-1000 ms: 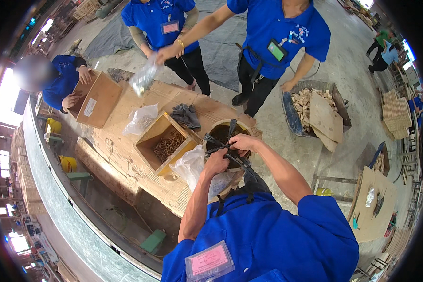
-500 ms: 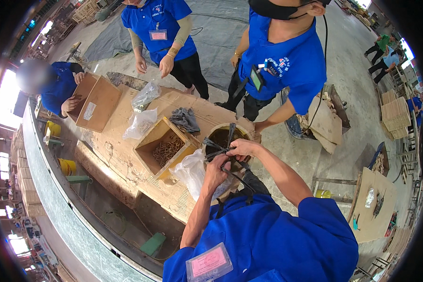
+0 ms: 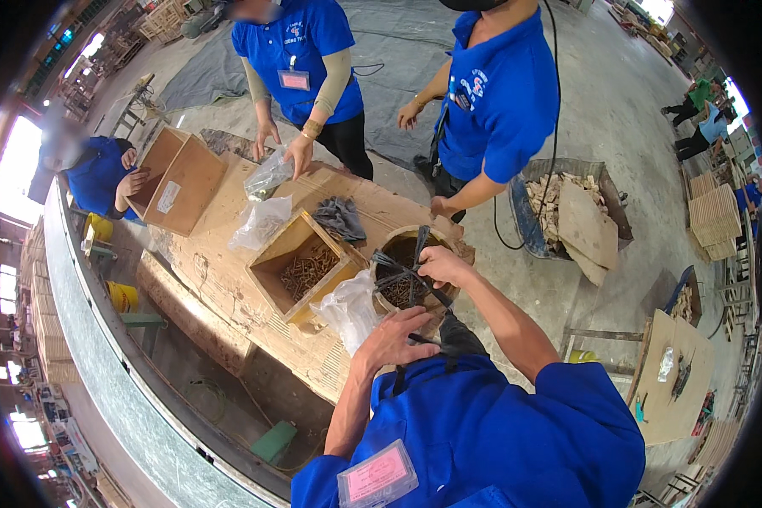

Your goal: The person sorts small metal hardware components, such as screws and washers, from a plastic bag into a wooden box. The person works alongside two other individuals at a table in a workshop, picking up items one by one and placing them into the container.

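Black straps [image 3: 412,273] cross over a round bucket [image 3: 454,292] with brown screws inside, at the near end of the cardboard-covered table. My right hand [image 3: 445,267] pinches one strap above the bucket's right side. Close to my waist, my left hand [image 3: 392,339] has its fingers stretched apart, a black strap end lying between them. Just left of the bucket lies a crumpled clear plastic bag [image 3: 347,311]. Beyond it stands an open wooden box [image 3: 328,286] holding many brown screws [image 3: 309,273].
Grey gloves [image 3: 339,218] and another plastic bag [image 3: 261,223] lie behind the box. A co-worker's hands touch a clear bag [image 3: 268,174]. Another person holds a wooden drawer-like box [image 3: 178,190]. A third stands beyond the bucket. A long metal-edged surface [image 3: 102,339] runs along the left.
My left hand has come away from the straps over the bucket, down toward my waist. The far co-worker's hands have come onto the clear bag; the nearer co-worker has shifted.
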`<move>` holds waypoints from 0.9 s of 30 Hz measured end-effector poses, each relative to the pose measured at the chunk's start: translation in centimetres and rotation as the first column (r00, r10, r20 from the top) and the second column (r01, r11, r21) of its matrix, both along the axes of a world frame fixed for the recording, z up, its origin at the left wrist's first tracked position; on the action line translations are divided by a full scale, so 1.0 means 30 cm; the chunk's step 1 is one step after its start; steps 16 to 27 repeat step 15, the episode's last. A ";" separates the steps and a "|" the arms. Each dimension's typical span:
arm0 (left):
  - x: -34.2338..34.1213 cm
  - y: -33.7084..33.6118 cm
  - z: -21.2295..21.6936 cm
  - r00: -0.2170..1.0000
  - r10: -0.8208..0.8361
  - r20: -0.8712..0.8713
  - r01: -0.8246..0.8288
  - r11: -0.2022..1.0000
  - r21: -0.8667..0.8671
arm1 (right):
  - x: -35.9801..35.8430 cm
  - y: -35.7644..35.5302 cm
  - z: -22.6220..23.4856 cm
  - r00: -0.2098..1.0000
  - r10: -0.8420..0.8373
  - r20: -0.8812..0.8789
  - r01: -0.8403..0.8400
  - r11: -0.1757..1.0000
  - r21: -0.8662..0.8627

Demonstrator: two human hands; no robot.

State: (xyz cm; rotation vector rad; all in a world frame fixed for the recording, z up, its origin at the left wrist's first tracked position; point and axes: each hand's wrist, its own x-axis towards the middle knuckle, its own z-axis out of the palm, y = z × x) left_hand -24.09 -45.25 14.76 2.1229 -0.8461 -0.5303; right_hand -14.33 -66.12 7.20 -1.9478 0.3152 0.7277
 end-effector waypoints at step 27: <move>0.035 -0.026 -0.162 0.974 0.213 0.082 -0.227 0.939 0.259 | 0.211 -0.074 0.297 0.663 0.305 0.683 0.160 0.834 -0.528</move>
